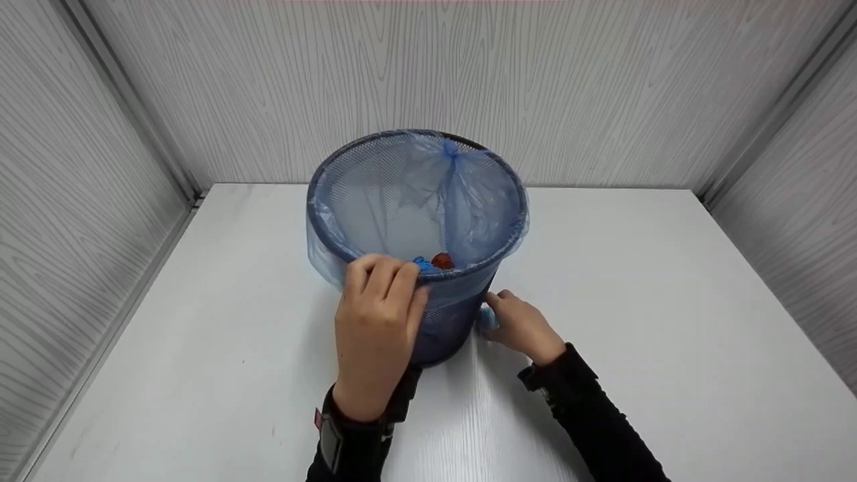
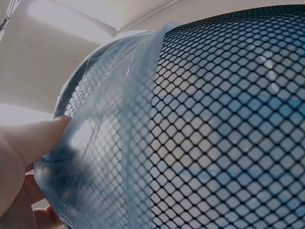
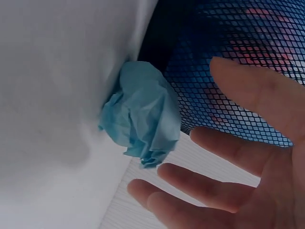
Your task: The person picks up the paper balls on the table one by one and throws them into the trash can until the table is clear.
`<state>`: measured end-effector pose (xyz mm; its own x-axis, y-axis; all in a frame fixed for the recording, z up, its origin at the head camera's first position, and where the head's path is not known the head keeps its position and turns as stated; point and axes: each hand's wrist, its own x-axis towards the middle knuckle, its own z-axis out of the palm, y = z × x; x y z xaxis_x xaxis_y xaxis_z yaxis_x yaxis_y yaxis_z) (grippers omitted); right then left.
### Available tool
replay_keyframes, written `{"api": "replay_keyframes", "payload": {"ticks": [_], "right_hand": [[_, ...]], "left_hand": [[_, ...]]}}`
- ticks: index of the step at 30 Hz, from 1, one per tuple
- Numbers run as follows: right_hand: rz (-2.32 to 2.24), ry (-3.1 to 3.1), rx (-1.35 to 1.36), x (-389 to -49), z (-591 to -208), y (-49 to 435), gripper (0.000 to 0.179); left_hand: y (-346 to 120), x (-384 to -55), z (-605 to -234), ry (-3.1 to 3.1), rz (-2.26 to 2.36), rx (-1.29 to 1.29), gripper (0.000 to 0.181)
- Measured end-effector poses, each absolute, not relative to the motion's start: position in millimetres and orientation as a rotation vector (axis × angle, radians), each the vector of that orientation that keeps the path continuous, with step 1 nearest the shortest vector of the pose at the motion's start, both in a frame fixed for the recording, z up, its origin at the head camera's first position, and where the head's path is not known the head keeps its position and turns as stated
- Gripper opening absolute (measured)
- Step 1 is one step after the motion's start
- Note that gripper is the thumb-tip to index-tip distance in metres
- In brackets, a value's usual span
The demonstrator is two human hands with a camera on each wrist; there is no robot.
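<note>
A dark mesh wastebasket (image 1: pixel 442 328) lined with a translucent blue bag (image 1: pixel 361 194) stands on the white table. My left hand (image 1: pixel 376 321) grips its near rim, fingers over the edge and thumb outside against the folded bag. In the left wrist view the thumb (image 2: pixel 43 136) presses on the bag. My right hand (image 1: pixel 525 328) is low by the basket's right side, its fingers spread around a crumpled light-blue paper ball (image 3: pixel 143 112). The ball rests on the table against the basket's base, with gaps to the fingers in the right wrist view.
Inside the bag lie a blue crumpled piece (image 1: pixel 423 264) and a red-brown one (image 1: pixel 442 261). The bag is knotted (image 1: pixel 450 148) at the far rim. White wood-grain panels (image 1: pixel 428 80) close off the back and both sides of the table (image 1: pixel 636 281).
</note>
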<state>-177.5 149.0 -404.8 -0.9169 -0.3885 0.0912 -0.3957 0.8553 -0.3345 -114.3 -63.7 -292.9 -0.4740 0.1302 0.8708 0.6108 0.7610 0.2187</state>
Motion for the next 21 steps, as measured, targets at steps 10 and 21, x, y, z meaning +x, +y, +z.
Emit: {"api": "replay_keyframes", "payload": {"ticks": [10, 21], "right_hand": [[0.544, -3.017, 0.7, -180.4, -410.3, 147.9, 0.03], [0.527, -2.957, 0.743, -179.9, -414.3, 146.0, 0.016]], "left_hand": [[-63.7, -114.3, -293.0, -2.018, -0.639, -0.56, 0.016], [-64.2, -114.1, -292.4, -2.025, -0.64, -0.563, 0.016]]}}
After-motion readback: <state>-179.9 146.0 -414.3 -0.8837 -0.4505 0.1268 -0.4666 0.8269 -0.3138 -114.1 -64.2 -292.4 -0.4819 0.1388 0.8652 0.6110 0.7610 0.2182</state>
